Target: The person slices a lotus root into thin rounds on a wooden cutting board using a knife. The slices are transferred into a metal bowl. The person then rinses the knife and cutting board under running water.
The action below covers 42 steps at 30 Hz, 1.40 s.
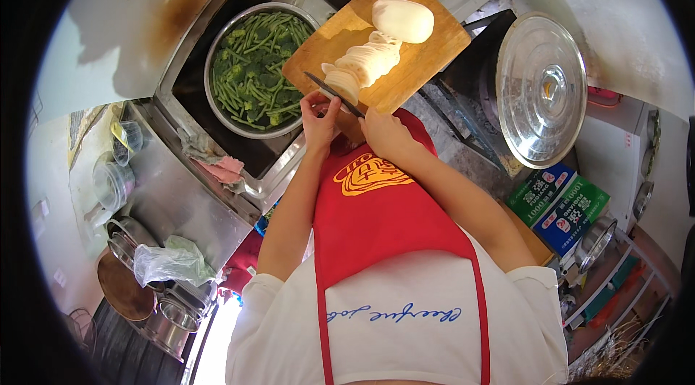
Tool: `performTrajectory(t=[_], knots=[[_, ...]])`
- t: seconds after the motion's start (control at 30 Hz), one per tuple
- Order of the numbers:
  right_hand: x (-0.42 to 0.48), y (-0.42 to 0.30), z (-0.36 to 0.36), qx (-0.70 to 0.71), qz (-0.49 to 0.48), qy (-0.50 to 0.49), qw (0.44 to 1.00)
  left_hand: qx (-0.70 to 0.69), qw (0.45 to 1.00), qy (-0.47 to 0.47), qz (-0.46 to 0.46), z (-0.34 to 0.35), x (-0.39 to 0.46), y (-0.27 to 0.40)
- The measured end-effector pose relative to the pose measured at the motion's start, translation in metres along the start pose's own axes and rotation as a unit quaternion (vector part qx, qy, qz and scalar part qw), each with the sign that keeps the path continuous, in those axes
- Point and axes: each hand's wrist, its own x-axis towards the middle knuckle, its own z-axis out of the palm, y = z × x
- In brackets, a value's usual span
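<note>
My right hand (384, 132) grips the handle of a kitchen knife (331, 92), whose dark blade points up and left over the near edge of a wooden cutting board (429, 56). My left hand (319, 123) is at the blade, thumb and fingers bent close together; a pale bit shows by the fingertips, but whether they pinch it is unclear. Beyond the blade, thin slices of a peeled white root (369, 62), apparently lotus root, lean in an overlapping row. A whole peeled piece (403, 20) lies at the row's far end.
Left of the board, a steel bowl (217, 113) of green beans and broccoli sits in a sink (187, 81). A large metal lid (524, 113) stands at right, above green-and-blue boxes (559, 208). Cloths (222, 167) drape the sink's rim. Pots (168, 325) and a plastic bag (168, 263) are at lower left.
</note>
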Motion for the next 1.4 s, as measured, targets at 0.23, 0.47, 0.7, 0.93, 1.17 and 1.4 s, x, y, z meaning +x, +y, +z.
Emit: performTrajectory(t=[0.23, 0.47, 0.7, 0.93, 1.17, 1.4], knots=[[0.0, 0.002, 0.003, -0.013, 0.004, 0.004, 1.0, -0.019, 1.0, 0.005, -0.018, 0.0, 0.001, -0.001], [0.02, 0.023, 0.021, -0.083, -0.015, 0.035, 0.996, -0.017, 1.0, 0.017, -0.003, 0.008, 0.005, 0.006], [0.018, 0.033, 0.037, -0.083, -0.025, 0.019, 0.996, -0.065, 0.998, -0.003, -0.013, -0.005, -0.014, 0.011], [0.017, 0.031, 0.026, -0.072, -0.05, 0.023, 0.996, -0.145, 0.986, -0.038, -0.08, -0.017, -0.024, 0.03], [-0.003, 0.038, -0.013, 0.034, -0.04, 0.115, 0.992, 0.214, 0.965, -0.131, 0.079, -0.018, -0.005, 0.06], [-0.008, 0.052, -0.029, 0.042, -0.033, 0.132, 0.99, 0.492, 0.777, -0.199, 0.339, -0.008, 0.028, 0.091]])
